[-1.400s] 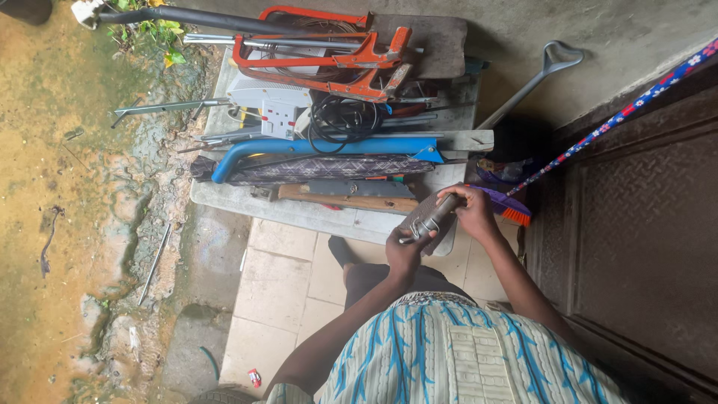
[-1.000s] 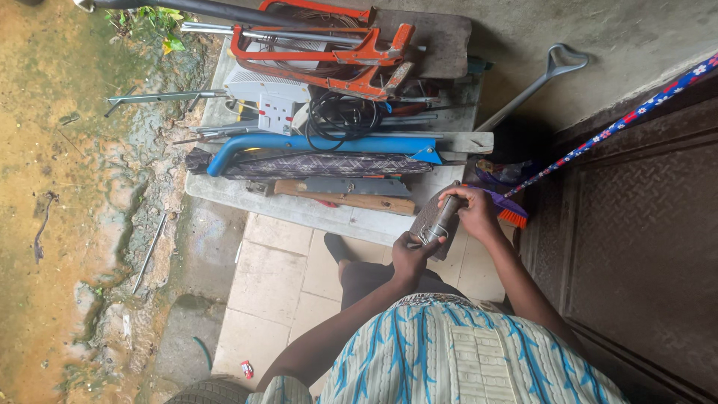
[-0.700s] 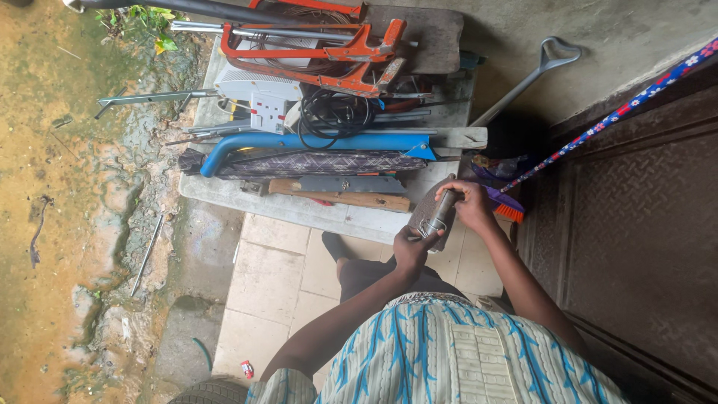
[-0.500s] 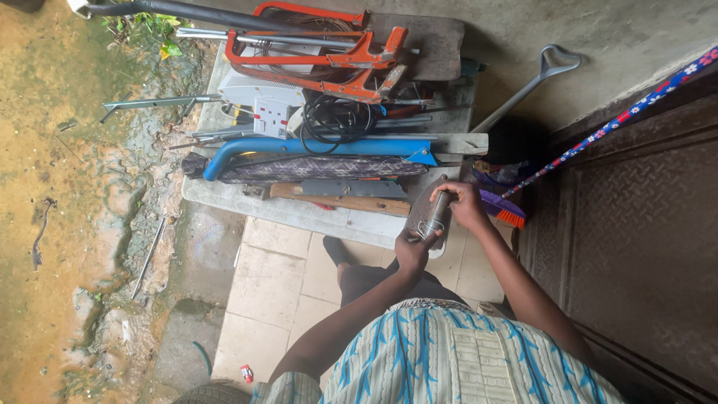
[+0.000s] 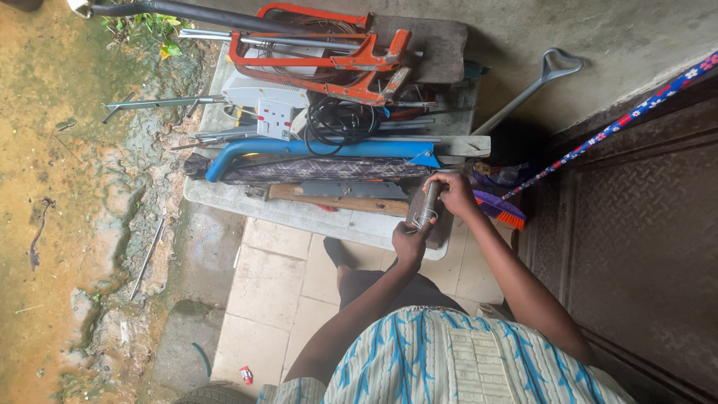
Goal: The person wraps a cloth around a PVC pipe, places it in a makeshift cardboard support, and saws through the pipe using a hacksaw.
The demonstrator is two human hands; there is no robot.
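A short metal cylinder (image 5: 428,206) with a wire clip at its near end is gripped by both hands. My right hand (image 5: 455,193) wraps its far end and my left hand (image 5: 410,241) grips the near end. The cylinder is held just above a dark block (image 5: 441,227) that lies on the edge of a pale slab (image 5: 299,217). My arms reach out over a light blue and white patterned shirt. One foot (image 5: 334,252) rests on the tiled floor below the slab.
A pile of tools lies on the slab: a blue bent tube (image 5: 314,150), an orange metal frame (image 5: 329,56), coiled black cable (image 5: 340,120), a wooden handle (image 5: 340,202). A patterned broom (image 5: 598,135) leans by the dark metal door (image 5: 643,247). Wet muddy ground (image 5: 67,209) lies left.
The view has shifted slightly. Both hands keep hold of the cylinder, which has turned from slanted to nearly in line with my arms, with the left hand now lower on it.
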